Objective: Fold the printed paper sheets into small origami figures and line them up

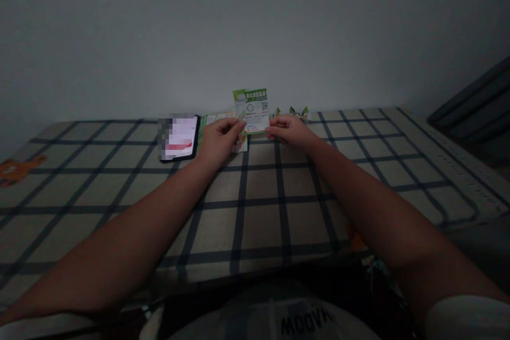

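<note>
1. Head view: our left hand (220, 139) and right hand (291, 132) pinch the green-and-white printed leaflet (254, 109), held up above the checked tablecloth (260, 196).
2. We judge it light, thin and easily creased.
3. We would hold its lower side edges, gently.

V. dim o'all, wall (255, 37) darker twd corners, phone screen (182, 134) bright but part pixelated, card (256, 110) print soft.
</note>
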{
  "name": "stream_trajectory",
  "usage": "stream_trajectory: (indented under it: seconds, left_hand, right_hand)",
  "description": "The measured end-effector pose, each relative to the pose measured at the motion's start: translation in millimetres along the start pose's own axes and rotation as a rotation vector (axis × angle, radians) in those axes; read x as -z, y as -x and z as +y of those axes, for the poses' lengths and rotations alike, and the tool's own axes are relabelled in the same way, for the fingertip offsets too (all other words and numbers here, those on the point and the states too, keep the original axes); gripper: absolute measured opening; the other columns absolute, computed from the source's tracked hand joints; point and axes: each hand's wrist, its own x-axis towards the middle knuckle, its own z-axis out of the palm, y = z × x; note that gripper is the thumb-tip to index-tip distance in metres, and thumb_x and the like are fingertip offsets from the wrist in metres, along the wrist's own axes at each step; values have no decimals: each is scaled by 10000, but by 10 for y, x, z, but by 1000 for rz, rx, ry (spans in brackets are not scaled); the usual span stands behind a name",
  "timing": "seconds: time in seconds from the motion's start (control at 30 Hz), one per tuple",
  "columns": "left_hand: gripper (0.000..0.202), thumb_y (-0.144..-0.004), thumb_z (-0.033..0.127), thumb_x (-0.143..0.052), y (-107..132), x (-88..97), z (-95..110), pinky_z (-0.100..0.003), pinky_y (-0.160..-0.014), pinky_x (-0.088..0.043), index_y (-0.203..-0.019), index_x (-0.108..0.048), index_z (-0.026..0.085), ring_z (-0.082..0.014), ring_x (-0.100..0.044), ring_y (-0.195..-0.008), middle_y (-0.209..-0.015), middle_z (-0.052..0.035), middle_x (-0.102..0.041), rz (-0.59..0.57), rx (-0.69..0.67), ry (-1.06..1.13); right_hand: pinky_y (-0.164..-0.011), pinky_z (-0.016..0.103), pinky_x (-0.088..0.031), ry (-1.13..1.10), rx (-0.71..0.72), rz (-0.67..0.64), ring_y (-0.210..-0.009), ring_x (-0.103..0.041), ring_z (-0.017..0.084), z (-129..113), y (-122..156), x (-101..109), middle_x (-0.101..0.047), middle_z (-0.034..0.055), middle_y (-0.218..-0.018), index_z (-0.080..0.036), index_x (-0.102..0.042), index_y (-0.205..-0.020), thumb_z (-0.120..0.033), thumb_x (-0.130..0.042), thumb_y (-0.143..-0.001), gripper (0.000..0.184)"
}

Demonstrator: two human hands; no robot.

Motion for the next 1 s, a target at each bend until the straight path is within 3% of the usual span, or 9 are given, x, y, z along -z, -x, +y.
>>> stream_trajectory:
  seconds: [0.13, 0.27, 0.37, 0.5, 0.63, 1.0]
  left_hand:
    - [321, -759, 491, -755, 5, -5, 5, -244, -522, -400, -780, -721, 173, -113, -503, -516, -580, 15, -603, -45, 30, 21]
    - [335, -746, 505, -769, 13, -16, -8, -234, -488, -372, -753, -714, 175, -103, -484, -487, -565, 17, -594, -98, 40, 36]
    - [366, -793, 544, -723, 8, -10, -41, -231, -481, -368, -754, -717, 180, -105, -482, -487, -560, 16, -581, -119, 43, 51]
    - [443, -833, 609, -656, -1, 4, -86, -238, -485, -381, -721, -703, 183, -115, -500, -493, -572, 4, -585, -157, 65, 78]
    - [347, -778, 532, -738, 33, 3, -50, -237, -479, -357, -803, -746, 185, -116, -488, -493, -575, 8, -599, -191, 61, 30]
    - [299, -806, 466, -717, 89, 2, 78, -239, -495, -355, -716, -749, 182, -108, -477, -491, -546, 9, -606, -212, 19, -80]
  right_hand:
    - [-455, 218, -332, 24, 49, 47, -505, -451, 73, -14, 7, 10, -592, -27, -657, -168, -664, -891, -507, -714, -807, 353]
    - [-478, 233, -312, 68, 94, 113, -501, -422, 77, -23, 15, -25, -518, -37, -564, -176, -589, -709, -578, -704, -802, 429]
    - [-515, 240, -337, 84, 111, 170, -529, -434, 85, -21, 18, -47, -510, -36, -557, -180, -575, -673, -610, -711, -784, 465]
    - [-535, 250, -355, 79, 119, 224, -533, -444, 92, -1, 4, -43, -512, -38, -564, -189, -584, -687, -630, -702, -785, 467]
    - [-548, 253, -360, 52, 151, 255, -544, -453, 96, 16, -17, -11, -511, -35, -570, -191, -584, -674, -614, -692, -803, 455]
    - [-529, 250, -351, -8, 122, 287, -549, -455, 99, 31, -21, -4, -535, -28, -586, -176, -681, -757, -587, -729, -766, 414]
